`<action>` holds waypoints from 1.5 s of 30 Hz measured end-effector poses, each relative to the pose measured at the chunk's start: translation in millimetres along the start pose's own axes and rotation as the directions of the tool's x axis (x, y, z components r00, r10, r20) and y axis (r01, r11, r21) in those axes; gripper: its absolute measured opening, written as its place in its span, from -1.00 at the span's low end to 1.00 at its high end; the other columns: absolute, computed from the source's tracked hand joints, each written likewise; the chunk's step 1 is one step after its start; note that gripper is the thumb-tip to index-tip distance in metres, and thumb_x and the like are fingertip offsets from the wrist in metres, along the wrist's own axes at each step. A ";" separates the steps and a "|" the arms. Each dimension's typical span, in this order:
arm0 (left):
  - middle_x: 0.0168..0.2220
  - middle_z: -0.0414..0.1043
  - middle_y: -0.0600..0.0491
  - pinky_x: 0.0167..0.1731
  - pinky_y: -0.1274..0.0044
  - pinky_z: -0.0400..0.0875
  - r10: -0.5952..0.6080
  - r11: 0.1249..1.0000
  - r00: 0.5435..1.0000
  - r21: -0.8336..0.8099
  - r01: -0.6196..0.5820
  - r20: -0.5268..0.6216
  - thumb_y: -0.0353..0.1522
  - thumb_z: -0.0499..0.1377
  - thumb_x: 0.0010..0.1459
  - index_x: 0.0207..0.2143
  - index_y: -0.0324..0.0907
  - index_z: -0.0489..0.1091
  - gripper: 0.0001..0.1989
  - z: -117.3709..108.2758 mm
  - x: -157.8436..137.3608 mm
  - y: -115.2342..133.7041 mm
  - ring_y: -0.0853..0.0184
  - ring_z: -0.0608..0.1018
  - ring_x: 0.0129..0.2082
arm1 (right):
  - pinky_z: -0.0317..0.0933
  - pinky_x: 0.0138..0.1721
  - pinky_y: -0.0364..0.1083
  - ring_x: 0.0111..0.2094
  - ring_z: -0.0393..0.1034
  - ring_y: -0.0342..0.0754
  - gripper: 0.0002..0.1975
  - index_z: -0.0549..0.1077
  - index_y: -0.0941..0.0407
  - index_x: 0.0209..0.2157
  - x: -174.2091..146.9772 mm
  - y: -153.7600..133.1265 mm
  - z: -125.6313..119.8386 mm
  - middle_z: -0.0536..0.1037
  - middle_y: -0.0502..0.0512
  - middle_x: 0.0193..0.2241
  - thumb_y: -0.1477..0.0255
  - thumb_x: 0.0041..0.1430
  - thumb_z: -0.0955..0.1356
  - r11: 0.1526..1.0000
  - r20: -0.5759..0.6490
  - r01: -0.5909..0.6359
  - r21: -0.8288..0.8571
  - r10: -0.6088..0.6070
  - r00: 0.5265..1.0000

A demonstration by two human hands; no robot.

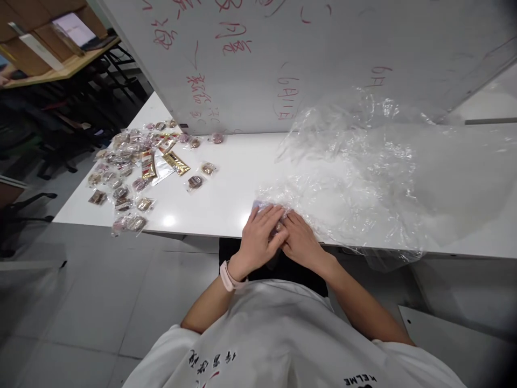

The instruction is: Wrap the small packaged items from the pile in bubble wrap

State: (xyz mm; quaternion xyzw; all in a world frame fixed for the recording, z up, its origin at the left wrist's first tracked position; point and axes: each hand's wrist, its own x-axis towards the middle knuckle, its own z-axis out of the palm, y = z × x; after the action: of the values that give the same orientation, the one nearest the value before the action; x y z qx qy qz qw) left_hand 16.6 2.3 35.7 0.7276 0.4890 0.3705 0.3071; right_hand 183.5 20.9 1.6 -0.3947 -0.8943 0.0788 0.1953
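Note:
My left hand (pixel 262 237) lies over a small purplish item (pixel 257 205) at the table's front edge, its fingers stretched out flat. Beside it, my right hand (pixel 302 241) rests on the same spot with its fingers extended, their tips next to my left thumb. Most of the item is hidden under both hands, so its kind does not show. A big crumpled sheet of clear plastic film (pixel 355 188) spreads from my right hand across the table and hangs over the front edge.
Many individually wrapped snacks (pixel 121 191) lie heaped on the white table (pixel 230 167) at left, with gold sachets (pixel 176 163) among them. A whiteboard (pixel 323 54) with red writing stands along the back. Another desk (pixel 72 67) holds a laptop at upper left.

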 end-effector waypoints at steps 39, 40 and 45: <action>-0.10 0.55 -0.08 -0.17 0.40 0.52 0.293 0.916 0.955 0.272 -0.295 0.049 -0.12 0.28 0.20 0.16 -0.10 0.29 -0.46 -35.9 -10.5 -22.9 0.19 0.59 -0.12 | 0.38 0.01 0.09 0.02 0.45 0.09 -0.59 0.34 0.01 0.20 -17.7 -6.0 -24.7 0.53 0.17 0.01 0.23 0.39 0.26 0.844 0.022 -0.092 0.529 0.095 0.995; -0.20 0.56 -0.03 -0.25 0.44 0.50 0.218 0.942 0.974 0.249 -0.227 0.064 -0.05 0.29 0.16 0.12 -0.10 0.33 -0.45 -39.5 1.5 -20.4 0.24 0.59 -0.24 | 0.40 -0.09 0.04 -0.10 0.48 0.05 -0.64 0.39 0.04 0.10 -12.8 -3.3 -27.9 0.56 0.15 -0.09 0.17 0.39 0.25 0.807 0.058 -0.165 0.567 0.161 0.985; -0.43 0.44 0.13 -0.41 0.51 0.33 -0.150 0.942 0.985 0.315 0.116 0.086 0.04 0.24 0.16 0.02 -0.12 0.34 -0.46 -36.2 67.0 -25.2 0.33 0.49 -0.45 | 0.28 -0.29 -0.01 -0.31 0.38 0.02 -0.54 0.41 0.11 -0.26 16.4 25.0 -30.1 0.49 0.13 -0.33 0.00 0.36 0.19 0.799 0.045 -0.508 0.321 0.523 0.851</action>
State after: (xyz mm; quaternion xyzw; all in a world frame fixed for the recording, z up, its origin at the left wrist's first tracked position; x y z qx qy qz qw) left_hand -9.4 76.7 50.8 0.7510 0.5716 0.2273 0.2401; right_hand 202.7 49.5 26.3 -0.5875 -0.7235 0.2642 0.2482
